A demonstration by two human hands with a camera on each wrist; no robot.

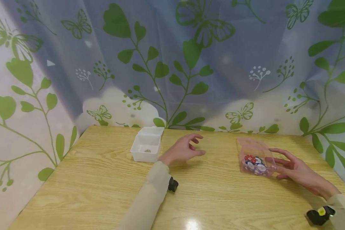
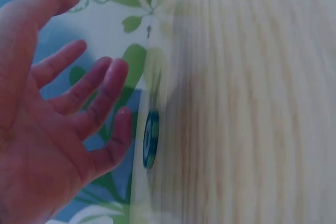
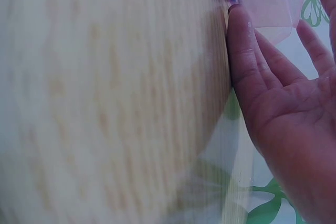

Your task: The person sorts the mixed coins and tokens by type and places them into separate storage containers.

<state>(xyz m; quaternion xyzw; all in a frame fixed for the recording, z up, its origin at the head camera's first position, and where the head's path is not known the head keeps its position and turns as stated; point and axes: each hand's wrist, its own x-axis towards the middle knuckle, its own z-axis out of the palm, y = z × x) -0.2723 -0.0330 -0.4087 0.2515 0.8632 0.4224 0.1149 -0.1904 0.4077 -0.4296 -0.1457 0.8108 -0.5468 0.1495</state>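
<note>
My left hand (image 1: 184, 148), its fingers loosely bent and apart, hovers over the table just right of a white lidded box (image 1: 146, 156), whose lid stands open. In the left wrist view a dark green poker chip (image 2: 150, 139) shows close to the fingertips, near the far edge of the wooden surface; the hand hides it in the head view. My right hand (image 1: 296, 171) is at the right side of a clear pink box (image 1: 241, 150), fingers extended against its wall. Red, blue and white poker chips (image 1: 250, 159) lie inside that box, seen through its side.
A small greyish item (image 1: 147, 150) lies in the white box. The wooden table (image 1: 83, 191) runs up to a patterned curtain (image 1: 161, 64) at the back and left. Black wrist cameras (image 1: 173, 184) are strapped at the sleeves.
</note>
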